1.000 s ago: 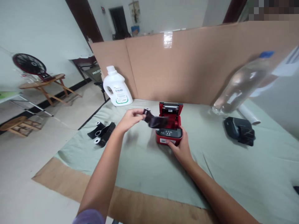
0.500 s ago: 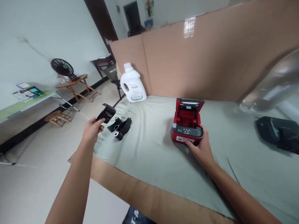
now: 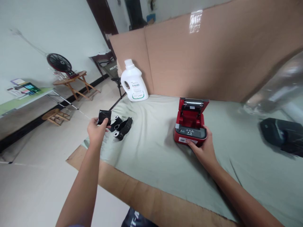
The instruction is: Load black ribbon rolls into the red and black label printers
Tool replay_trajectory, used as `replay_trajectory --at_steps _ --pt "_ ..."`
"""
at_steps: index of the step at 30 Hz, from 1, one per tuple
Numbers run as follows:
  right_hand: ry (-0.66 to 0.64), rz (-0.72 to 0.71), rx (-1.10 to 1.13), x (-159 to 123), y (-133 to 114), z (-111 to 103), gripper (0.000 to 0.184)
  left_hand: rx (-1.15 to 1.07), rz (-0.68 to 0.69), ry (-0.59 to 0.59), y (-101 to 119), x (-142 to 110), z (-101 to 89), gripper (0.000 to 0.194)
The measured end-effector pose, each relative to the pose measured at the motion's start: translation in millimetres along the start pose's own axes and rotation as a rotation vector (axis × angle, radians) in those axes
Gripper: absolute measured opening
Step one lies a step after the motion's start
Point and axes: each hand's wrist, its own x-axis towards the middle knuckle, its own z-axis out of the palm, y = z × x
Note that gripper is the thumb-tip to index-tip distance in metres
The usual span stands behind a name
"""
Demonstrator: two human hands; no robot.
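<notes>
Raised at the left edge of the cloth, my left hand [image 3: 97,130] is closed on a roll of glossy black film [image 3: 104,117], thumb across its face. Just beyond it on the cloth lie several black rolls with white cores [image 3: 121,128], partly unwound. My right hand [image 3: 204,144] grips the front right corner of a small red label printer [image 3: 189,126], its thumb on the white label at the front. The printer's lid [image 3: 193,105] stands up, and the red bay inside shows no roll.
A white detergent bottle [image 3: 134,82] stands at the back left before a cardboard wall [image 3: 201,60]. To the right lie a black device [image 3: 276,134] and a clear plastic bag or wrap [image 3: 274,85]. Pale green cloth [image 3: 151,151] covers the table, with a bare wooden edge [image 3: 142,189] in front.
My left hand has moved slightly right and turned the black roll, so it sits more level with the thumb over it. My right hand and the printer have stayed in place.
</notes>
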Motion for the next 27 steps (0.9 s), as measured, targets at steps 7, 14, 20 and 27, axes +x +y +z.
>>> replay_trajectory --at_steps 7,14,20,27 --pt "-0.007 0.000 0.017 0 1 0 0.096 0.759 -0.013 0.094 -23 -28 -16.1 0.049" --pt "0.001 0.014 0.019 0 1 1 0.096 0.885 -0.042 -0.169 -40 -41 -6.0 0.063" --pt "0.005 0.020 0.007 0 1 1 0.096 0.794 -0.010 -0.037 -9 -30 -24.1 0.071" --pt "0.008 -0.005 0.000 1 1 0 0.096 0.849 0.101 -0.292 22 41 19.5 0.052"
